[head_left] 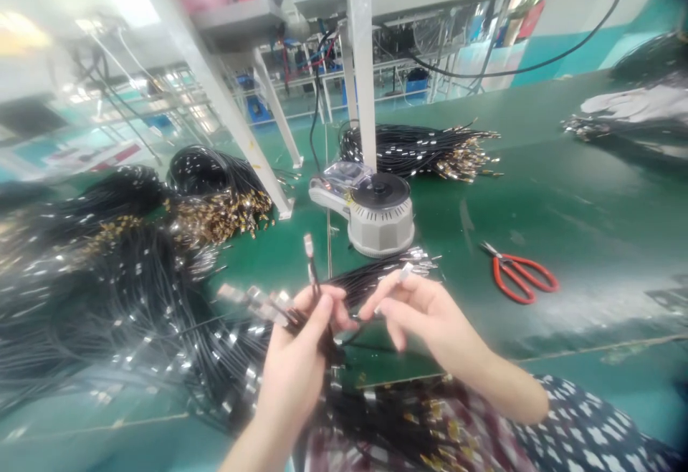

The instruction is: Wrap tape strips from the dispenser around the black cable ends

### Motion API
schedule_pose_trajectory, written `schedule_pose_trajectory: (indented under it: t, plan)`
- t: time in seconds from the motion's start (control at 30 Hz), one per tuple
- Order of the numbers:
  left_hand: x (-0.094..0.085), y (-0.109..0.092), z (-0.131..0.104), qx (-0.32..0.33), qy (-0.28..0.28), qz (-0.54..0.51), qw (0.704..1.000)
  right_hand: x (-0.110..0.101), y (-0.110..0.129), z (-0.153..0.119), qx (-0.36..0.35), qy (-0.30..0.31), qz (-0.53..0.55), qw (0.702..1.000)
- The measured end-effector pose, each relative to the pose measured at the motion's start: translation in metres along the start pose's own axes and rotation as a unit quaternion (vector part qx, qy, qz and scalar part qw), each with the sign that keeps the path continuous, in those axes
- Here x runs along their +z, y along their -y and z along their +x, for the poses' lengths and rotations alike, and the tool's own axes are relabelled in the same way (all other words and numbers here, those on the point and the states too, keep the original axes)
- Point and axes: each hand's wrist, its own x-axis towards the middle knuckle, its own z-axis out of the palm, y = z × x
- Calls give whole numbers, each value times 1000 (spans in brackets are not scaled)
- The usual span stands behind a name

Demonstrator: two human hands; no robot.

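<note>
At far left, a heap of thin black cables with small shiny metal ends [145,278] spilled over the front edge of the green-topped desk [446,221]. Behind it lay a coiled black cable bundle with gold-coloured tips [215,203], close to a slanting white metal leg [231,99].

The left hand [298,357], raised near the front edge, was grasping a bunch of black cables with silver-coloured rectangular plugs [271,311], its thumb pressed across them, plugs pointing up and leftward.

Beyond the hands stood a white round-based machine with a black disc on top [381,218]; another black cable bundle [413,150] lay behind it.

The right hand [430,311] reached in from the right, palm down, thumb and index finger close together; a small pale piece [407,271] showed above the index finger, but whether the fingers gripped it could not be told.

Green surface showed between the machine and the red-handled metal pliers [521,278], leaving room rightward. At the far right, dark printed letters [671,296] near the front edge were too blurred to read; white cloth [639,103] lay farther back.
</note>
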Motion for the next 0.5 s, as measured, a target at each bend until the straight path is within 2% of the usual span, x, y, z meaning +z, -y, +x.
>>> schedule_pose_trajectory:
  t: [0.1, 0.2, 0.33, 0.4, 0.47, 0.5]
  plan:
    - [-1, -5, 1, -38, 10, -20, 999, 6, -9, 1, 22, 9, 4, 1000]
    - [-2, -3, 0, -82, 12, 18, 996, 15, -20, 4, 60, 31, -4, 998]
    - [-1, -4, 1, -87, 37, 43, 995, 19, -30, 1, 66, 17, -26, 997]
    - [-1, -7, 3, -75, 25, 38, 996, 15, -30, -2, 94, 25, -86, 991]
    - [-1, -11, 5, -61, 4, 27, 998, 6, -24, 2, 114, 80, -178, 974]
    - [-2, -12, 6, -58, -2, 21, 998, 0, -18, 7, 101, 115, -226, 962]
